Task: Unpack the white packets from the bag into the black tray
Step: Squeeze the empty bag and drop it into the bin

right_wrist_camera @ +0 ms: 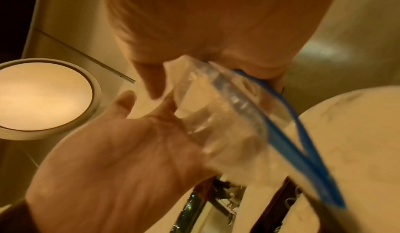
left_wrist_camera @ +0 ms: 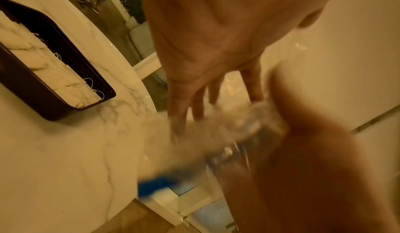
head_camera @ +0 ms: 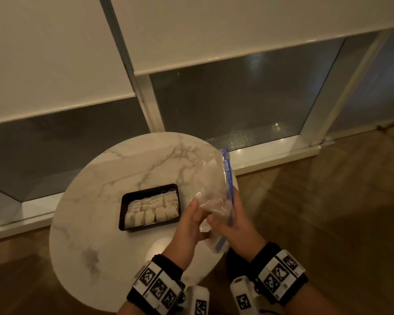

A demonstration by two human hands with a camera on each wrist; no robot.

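Note:
A black tray [head_camera: 122,214] sits mid-table, packed with rows of white packets [head_camera: 150,210]; it also shows in the left wrist view [left_wrist_camera: 54,103]. Over the table's right edge hangs a crumpled clear zip bag [head_camera: 210,178] with a blue zip strip [head_camera: 229,178]. No packet shows through it. My right hand [head_camera: 234,223] grips the bag at the zip strip [right_wrist_camera: 279,134], fingers curled round it. My left hand [head_camera: 189,226] is flat-palmed, its straight fingers [left_wrist_camera: 179,110] touching the blurred bag [left_wrist_camera: 218,127], its thumb [right_wrist_camera: 123,99] apart from it.
The round marble table [head_camera: 96,223] stands on a wood floor [head_camera: 328,223] beside low windows and white blinds. The table's right rim lies just under my hands. A round glowing lamp [right_wrist_camera: 43,98] shows in the right wrist view.

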